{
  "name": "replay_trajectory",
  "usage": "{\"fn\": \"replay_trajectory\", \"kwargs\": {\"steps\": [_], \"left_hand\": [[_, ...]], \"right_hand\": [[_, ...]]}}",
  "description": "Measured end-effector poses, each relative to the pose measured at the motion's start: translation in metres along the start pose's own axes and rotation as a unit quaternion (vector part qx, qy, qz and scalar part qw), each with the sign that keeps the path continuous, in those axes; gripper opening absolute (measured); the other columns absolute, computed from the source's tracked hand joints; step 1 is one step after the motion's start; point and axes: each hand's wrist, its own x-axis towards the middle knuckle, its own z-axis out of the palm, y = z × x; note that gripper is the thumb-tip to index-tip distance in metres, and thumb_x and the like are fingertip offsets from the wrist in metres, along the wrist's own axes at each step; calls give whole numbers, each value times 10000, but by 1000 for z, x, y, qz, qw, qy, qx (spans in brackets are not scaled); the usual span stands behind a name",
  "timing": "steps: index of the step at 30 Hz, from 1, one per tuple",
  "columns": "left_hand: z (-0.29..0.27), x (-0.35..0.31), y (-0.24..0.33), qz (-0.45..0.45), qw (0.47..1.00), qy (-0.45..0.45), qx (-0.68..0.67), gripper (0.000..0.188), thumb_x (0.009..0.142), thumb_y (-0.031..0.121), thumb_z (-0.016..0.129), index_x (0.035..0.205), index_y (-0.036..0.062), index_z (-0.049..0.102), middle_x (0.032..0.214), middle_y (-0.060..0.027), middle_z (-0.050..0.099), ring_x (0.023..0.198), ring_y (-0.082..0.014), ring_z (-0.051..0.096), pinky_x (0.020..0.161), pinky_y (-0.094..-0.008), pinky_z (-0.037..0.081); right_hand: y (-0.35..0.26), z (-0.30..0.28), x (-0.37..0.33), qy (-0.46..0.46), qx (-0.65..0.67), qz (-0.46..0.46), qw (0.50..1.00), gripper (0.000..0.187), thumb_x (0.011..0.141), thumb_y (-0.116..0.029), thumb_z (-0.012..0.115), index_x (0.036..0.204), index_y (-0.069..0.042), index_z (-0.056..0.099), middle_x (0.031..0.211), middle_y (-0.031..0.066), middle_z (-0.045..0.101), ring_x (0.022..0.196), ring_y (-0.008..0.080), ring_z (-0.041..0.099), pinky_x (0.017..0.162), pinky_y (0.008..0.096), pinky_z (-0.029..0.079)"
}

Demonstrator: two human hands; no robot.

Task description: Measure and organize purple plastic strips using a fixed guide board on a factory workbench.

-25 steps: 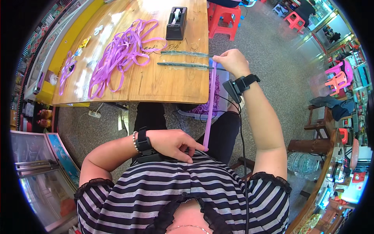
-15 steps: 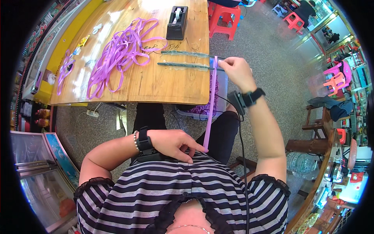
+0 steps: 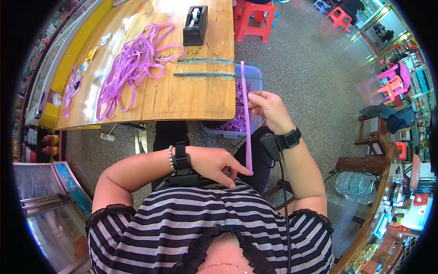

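Note:
A taut purple ribbon (image 3: 247, 137) runs from a thin dark rod jutting past the table edge down to my left hand (image 3: 213, 165). Its lower end loops round my outstretched left index fingertip, while the thumb hangs apart below. Beside the ribbon's upper half, my right hand (image 3: 273, 112) has thumb and index brought together at the ribbon's right edge. What lies between those fingertips is too small to make out. Two dark green rods (image 3: 205, 75), bound to the tabletop with clear tape, lie side by side and reach beyond the edge.
A tangled heap of purple ribbon (image 3: 132, 68) and a black tape dispenser (image 3: 196, 26) rest on the wooden table (image 3: 196, 102). Below its right edge stands a clear plastic bin (image 3: 255, 75) of purple pieces. A red stool (image 3: 253, 23) is beyond; a black cable (image 3: 285, 196) hangs by my right arm.
My right hand has come down along the ribbon, away from the rods. The left fingertip has shifted slightly right with the ribbon's loop. The whole view has slid a little.

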Motion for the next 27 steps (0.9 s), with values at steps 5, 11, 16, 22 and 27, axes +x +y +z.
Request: {"fn": "replay_trajectory", "kwargs": {"steps": [5, 11, 16, 22, 27], "left_hand": [[0, 19, -1, 5, 1000, -2, -3, 595, 897, 293, 714, 1438, 150, 511, 899, -74, 719, 780, -191, 642, 736, -330, 504], [-1, 26, 1, 3, 1000, -4, 10, 613, 898, 272, 715, 1452, 138, 490, 934, -62, 710, 734, -178, 606, 705, -326, 502], [0, 32, -2, 31, 999, 1, 24, 633, 895, 266, 721, 1464, 137, 474, 965, -50, 697, 698, -168, 567, 680, -326, 499], [1, 42, -1, 21, 1000, -7, 18, 643, 890, 276, 726, 1467, 147, 472, 959, -52, 693, 702, -171, 568, 679, -328, 501], [2, 42, -1, 17, 1000, -6, 24, 645, 892, 270, 727, 1472, 163, 467, 964, -52, 689, 693, -171, 563, 672, -326, 500]], "right_hand": [[-9, 6, -2, -28, 1, 23, 999, 321, 934, -322, 690, 1077, -34, 689, 910, 58, 717, 743, 79, 632, 681, 218, 501], [-4, -5, 4, -22, 10, 16, 1000, 250, 944, -237, 663, 1044, -9, 684, 799, 21, 669, 679, 83, 601, 625, 216, 472], [-7, -29, 4, 6, 24, -9, 1000, 183, 959, -167, 609, 998, 1, 669, 703, 1, 611, 623, 89, 564, 591, 210, 450], [-1, -36, 12, 41, 72, -18, 996, 185, 993, -167, 559, 999, 5, 626, 626, -22, 512, 537, 75, 448, 514, 214, 365], [-8, -23, 20, 97, 12, -52, 994, 204, 1004, -176, 555, 1091, 1, 611, 650, -38, 518, 543, 45, 440, 508, 196, 348]]}}
